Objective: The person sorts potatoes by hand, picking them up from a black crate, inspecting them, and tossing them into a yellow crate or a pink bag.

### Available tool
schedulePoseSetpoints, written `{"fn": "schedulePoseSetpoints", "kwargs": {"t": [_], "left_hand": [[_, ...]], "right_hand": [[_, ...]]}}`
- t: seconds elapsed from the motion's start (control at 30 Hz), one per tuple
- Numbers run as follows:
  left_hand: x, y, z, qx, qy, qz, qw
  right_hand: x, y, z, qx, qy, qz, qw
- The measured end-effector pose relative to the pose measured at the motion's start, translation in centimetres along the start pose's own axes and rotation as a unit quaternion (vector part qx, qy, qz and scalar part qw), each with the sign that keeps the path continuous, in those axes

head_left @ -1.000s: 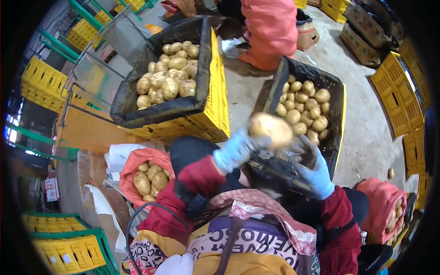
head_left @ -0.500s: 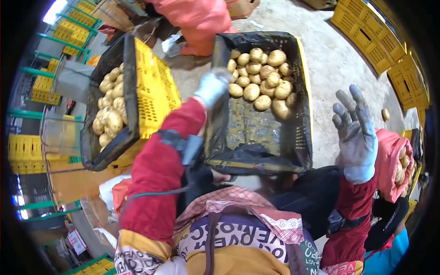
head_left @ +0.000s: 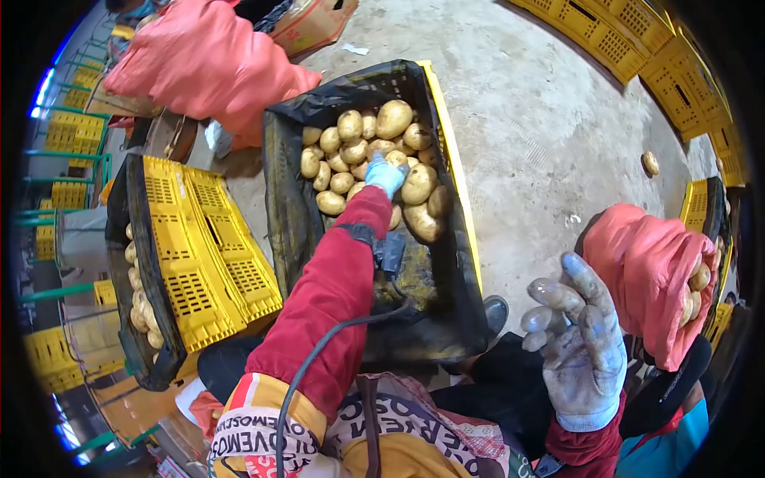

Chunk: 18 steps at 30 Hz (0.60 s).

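Left hand (head_left: 386,176) shifted, now among potatoes (head_left: 353,150)

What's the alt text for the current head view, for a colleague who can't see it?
A gloved left hand reaches in among potatoes piled at the far end of a black-lined crate. The gloved right hand is open outside the crate, fingers loosely bent, near a pink sack that also holds potatoes.

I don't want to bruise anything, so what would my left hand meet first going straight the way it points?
Your left hand would likely meet the potato just ahead of it, in the black-lined crate; whether they touch is unclear.
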State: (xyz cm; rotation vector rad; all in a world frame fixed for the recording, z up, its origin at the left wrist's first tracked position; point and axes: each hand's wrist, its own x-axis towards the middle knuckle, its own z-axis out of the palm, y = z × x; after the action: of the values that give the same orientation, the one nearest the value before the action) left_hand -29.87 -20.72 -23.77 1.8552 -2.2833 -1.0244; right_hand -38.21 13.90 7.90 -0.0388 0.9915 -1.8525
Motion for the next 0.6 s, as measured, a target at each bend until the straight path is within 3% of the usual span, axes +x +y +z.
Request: {"fn": "schedulePoseSetpoints", "kwargs": {"t": [0.03, 0.07, 0.1, 0.13, 0.17, 0.23, 0.3, 0.37, 0.43, 0.5, 0.57, 0.6], "left_hand": [[-0.8, 0.0, -0.5, -0.117, 0.002, 0.020, 0.993], [-1.8, -0.1, -0.9, -0.250, -0.041, -0.024, 0.967], [-4.1, 1.2, -3.0, -0.377, -0.081, -0.069, 0.920], [-2.7, -0.9, -2.0, -0.533, -0.157, -0.142, 0.819], [-4.1, -0.9, -2.9, -0.532, -0.154, -0.143, 0.820], [-8.1, -1.5, -5.1, -0.737, -0.292, -0.150, 0.591], [-11.4, -3.1, -7.4, -0.739, -0.450, -0.115, 0.488], [-16.0, -3.1, -10.3, -0.713, -0.471, -0.056, 0.517], [-18.9, -4.0, -12.7, -0.712, -0.544, -0.072, 0.438], [-22.7, -4.7, -15.3, -0.734, -0.508, -0.095, 0.439], [-25.6, -5.7, -17.7, -0.646, -0.483, -0.099, 0.582], [-26.7, -6.5, -18.5, -0.586, -0.458, -0.037, 0.667]], "right_hand": [[0.1, 0.0, 0.0, 0.002, -0.011, 0.014, 1.000], [0.2, 0.0, 0.4, -0.008, -0.002, 0.029, 1.000], [0.3, 0.2, 0.6, -0.006, 0.000, 0.028, 1.000], [0.3, 0.4, 1.0, -0.006, -0.008, 0.043, 0.999], [0.3, 0.8, 1.3, -0.007, -0.019, 0.060, 0.998], [0.3, 1.6, 1.9, -0.009, -0.031, 0.079, 0.996], [0.3, 2.7, 2.4, -0.036, -0.047, 0.098, 0.993], [0.4, 4.2, 3.2, -0.059, -0.050, 0.103, 0.992], [0.7, 6.1, 3.2, -0.103, -0.070, 0.124, 0.984], [0.8, 8.5, 3.3, -0.150, -0.085, 0.129, 0.977], [0.4, 10.7, 3.6, -0.224, -0.123, 0.185, 0.949], [-0.1, 11.8, 3.7, -0.222, -0.153, 0.185, 0.945]]}}
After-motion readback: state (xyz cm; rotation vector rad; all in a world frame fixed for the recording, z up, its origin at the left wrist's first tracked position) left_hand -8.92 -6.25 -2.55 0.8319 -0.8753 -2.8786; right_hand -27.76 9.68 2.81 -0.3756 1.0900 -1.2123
